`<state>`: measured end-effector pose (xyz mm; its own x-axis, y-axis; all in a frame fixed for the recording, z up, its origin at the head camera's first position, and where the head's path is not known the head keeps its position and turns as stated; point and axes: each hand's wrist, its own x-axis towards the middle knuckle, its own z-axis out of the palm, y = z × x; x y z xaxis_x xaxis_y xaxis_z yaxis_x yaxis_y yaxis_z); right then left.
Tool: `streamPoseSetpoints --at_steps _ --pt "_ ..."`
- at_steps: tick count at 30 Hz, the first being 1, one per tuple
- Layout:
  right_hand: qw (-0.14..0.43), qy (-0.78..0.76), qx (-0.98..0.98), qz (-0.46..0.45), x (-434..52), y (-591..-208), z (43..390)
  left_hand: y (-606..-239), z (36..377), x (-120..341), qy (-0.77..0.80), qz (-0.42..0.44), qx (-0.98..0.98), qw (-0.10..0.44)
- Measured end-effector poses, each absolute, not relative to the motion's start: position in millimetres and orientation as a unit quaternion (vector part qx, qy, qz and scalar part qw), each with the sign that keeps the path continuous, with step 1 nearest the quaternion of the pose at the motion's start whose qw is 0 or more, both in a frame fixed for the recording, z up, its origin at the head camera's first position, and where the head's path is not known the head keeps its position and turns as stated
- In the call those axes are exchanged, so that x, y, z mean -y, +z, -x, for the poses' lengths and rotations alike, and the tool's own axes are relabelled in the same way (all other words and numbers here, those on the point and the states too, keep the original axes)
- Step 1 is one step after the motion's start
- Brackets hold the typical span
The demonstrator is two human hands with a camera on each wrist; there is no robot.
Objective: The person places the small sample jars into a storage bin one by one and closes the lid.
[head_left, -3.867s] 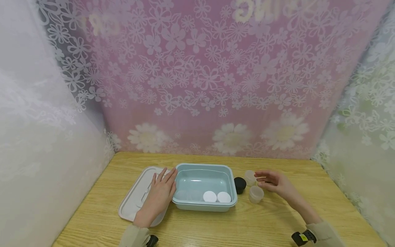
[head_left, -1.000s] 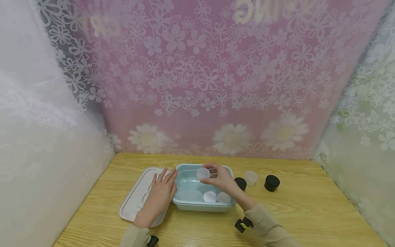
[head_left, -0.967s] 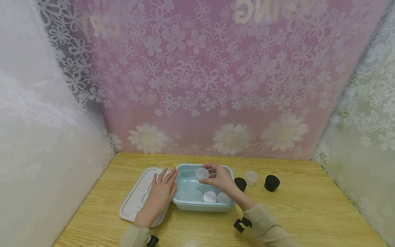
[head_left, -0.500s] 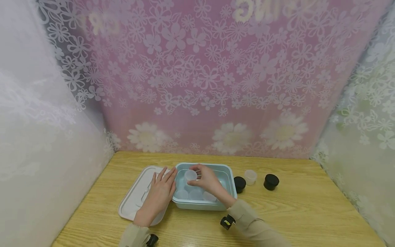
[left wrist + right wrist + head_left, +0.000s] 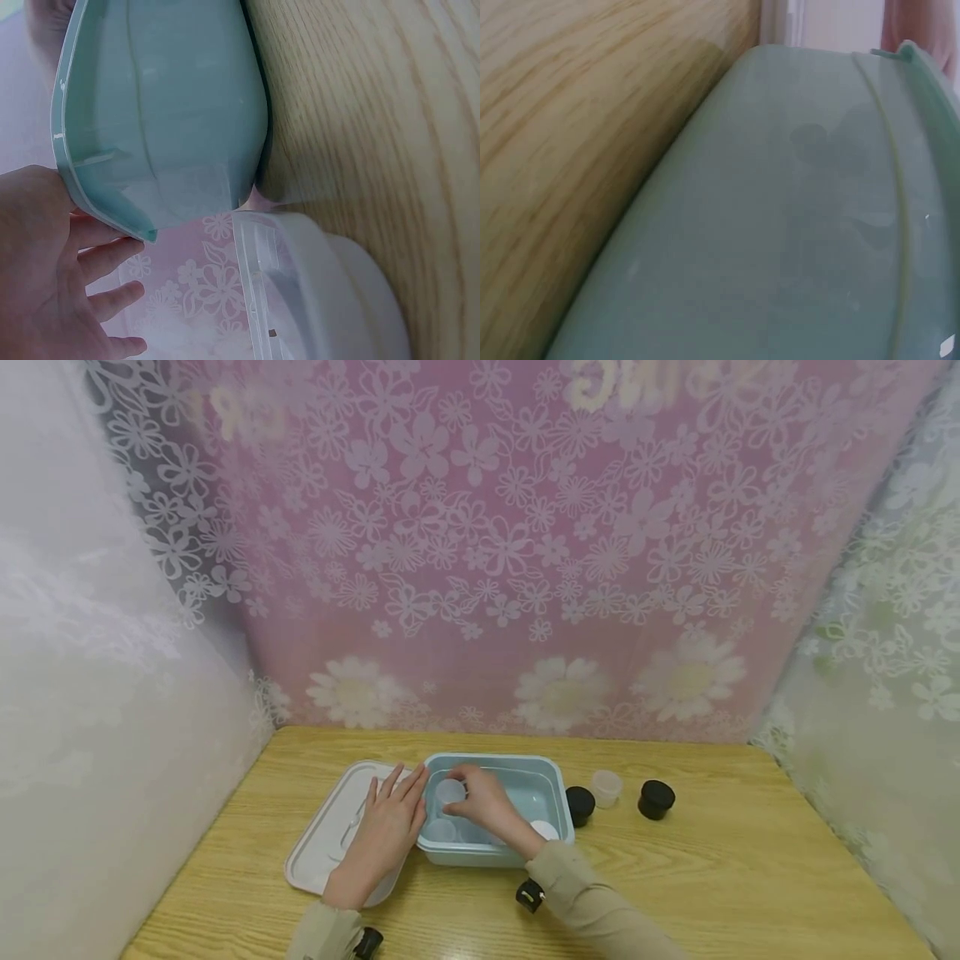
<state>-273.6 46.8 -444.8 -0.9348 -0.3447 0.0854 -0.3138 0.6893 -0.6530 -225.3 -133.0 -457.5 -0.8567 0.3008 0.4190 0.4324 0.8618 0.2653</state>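
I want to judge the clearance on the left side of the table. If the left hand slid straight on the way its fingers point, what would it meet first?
Probably the light blue tub's rim: the left hand lies flat on the white lid, fingertips already at it.

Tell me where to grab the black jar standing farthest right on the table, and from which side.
Take the black jar by its round side wall, fingers coming down from above and pinching across it. It stands upright on the table with bare wood around it; the clear jar to its left stands apart, so a top approach probably meets nothing.
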Motion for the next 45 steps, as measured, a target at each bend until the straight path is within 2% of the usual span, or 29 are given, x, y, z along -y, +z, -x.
streamPoseSetpoints --at_steps 14,26,29,36,45 --pt "0.054 -0.354 -0.912 0.199 -45.6 -445.7 273.5 -459.0 226.2 133.4 -0.180 0.190 0.948 0.183" --pt "0.046 -0.431 -0.881 0.187 -66.6 -435.5 263.8 -460.2 225.5 131.0 -0.182 0.189 0.947 0.185" --pt "0.035 -0.466 -0.865 0.185 -77.3 -432.5 261.8 -460.1 225.6 130.4 -0.185 0.188 0.947 0.185" --pt "-0.038 -0.545 -0.822 0.159 -109.9 -428.8 260.4 -460.4 226.1 130.3 -0.182 0.186 0.949 0.179" --pt "-0.079 -0.585 -0.797 0.126 -154.1 -426.0 259.8 -461.7 226.0 131.8 -0.185 0.191 0.945 0.193"
